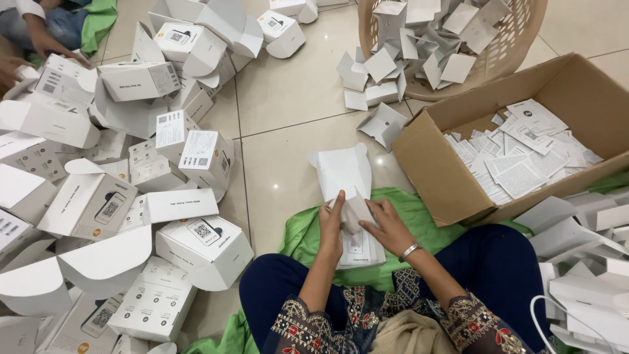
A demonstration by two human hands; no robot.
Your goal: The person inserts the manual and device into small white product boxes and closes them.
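Both hands busy on one white box lying open on the green cloth between the knees: left hand gripping its left edge, right hand pinching a folded card insert at its mouth. Cardboard carton of leaflets just right, basket behind, heaps of white boxes left.

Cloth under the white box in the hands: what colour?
Green cloth, plain; head view shows it.
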